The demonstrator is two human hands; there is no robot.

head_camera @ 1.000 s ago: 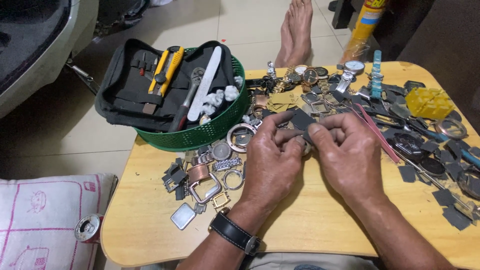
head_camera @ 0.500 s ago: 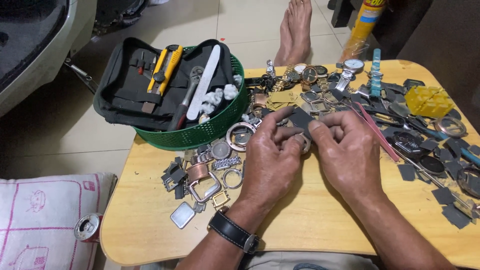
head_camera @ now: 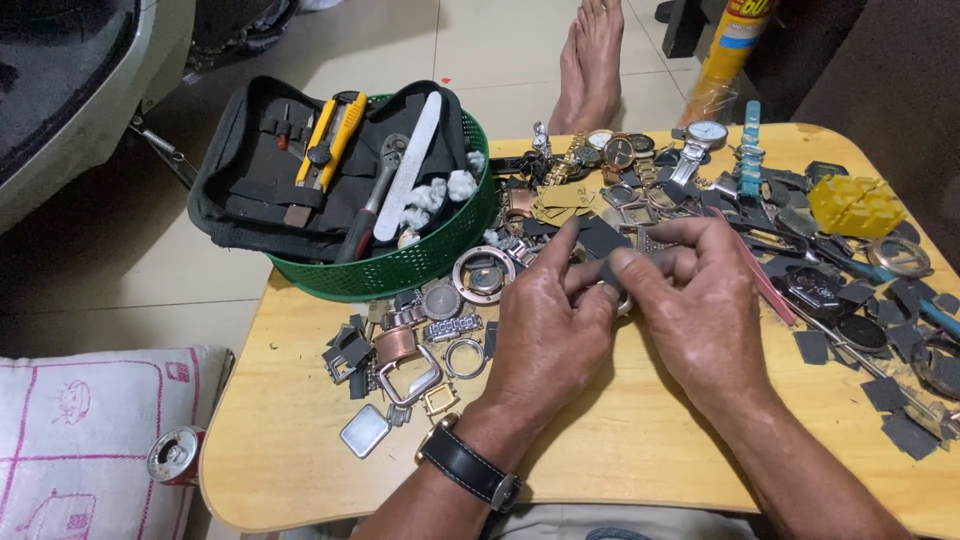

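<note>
Both hands meet over the middle of a light wooden table [head_camera: 620,460], backs up, forearms entering from the lower edge. The left hand [head_camera: 550,335], with a black wristwatch [head_camera: 468,467] on its wrist, curls its fingers inward, forefinger stretched toward a dark square pad [head_camera: 603,238]. The right hand [head_camera: 700,305] is closed in a pinch, thumb and forefinger pressed on a small metal watch part [head_camera: 618,298] held between the two hands just above the table; most of the part is hidden by the fingers. Left of the hands lie loose watch cases and rings [head_camera: 410,360]. A green basket [head_camera: 420,265] holding a black tool pouch [head_camera: 270,180] stands at the far left corner. Finished watches [head_camera: 640,150] lie beyond the hands; a yellow block [head_camera: 852,203] sits at the far right.
</note>
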